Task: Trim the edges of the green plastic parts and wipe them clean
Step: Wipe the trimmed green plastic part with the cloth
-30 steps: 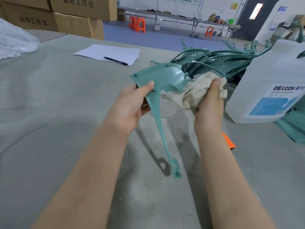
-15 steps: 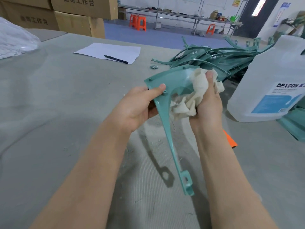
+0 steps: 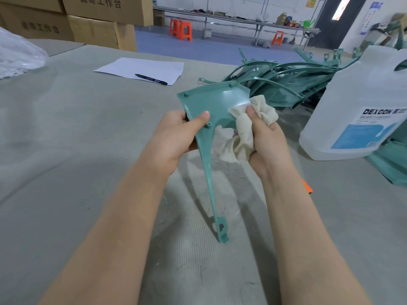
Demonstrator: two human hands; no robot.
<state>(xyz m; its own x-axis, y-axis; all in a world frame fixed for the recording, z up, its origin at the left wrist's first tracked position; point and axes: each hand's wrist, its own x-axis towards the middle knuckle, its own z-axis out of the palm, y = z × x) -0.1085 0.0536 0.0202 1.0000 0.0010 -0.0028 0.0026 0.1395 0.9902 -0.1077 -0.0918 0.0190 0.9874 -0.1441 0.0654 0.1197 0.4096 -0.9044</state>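
A green plastic part [image 3: 211,102], wide at the top with a long thin leg running down to a clip end, is held above the table. My left hand [image 3: 178,135] grips its left edge, thumb on the face. My right hand [image 3: 264,137] holds a bunched cream cloth [image 3: 244,135] and presses it against the part's right side. A pile of more green plastic parts [image 3: 282,82] lies behind, to the right.
A big translucent jug [image 3: 361,111] with a blue DEXCON label stands at the right. White paper [image 3: 141,68] with a black pen [image 3: 152,79] lies at the back. An orange thing [image 3: 308,189] peeks out under my right forearm. Cardboard boxes [image 3: 99,23] stand back left, a plastic bag [image 3: 17,56] far left.
The part has been turned so its broad face tilts toward me. My right hand with the cloth has slid down from the top edge onto the face's right side.
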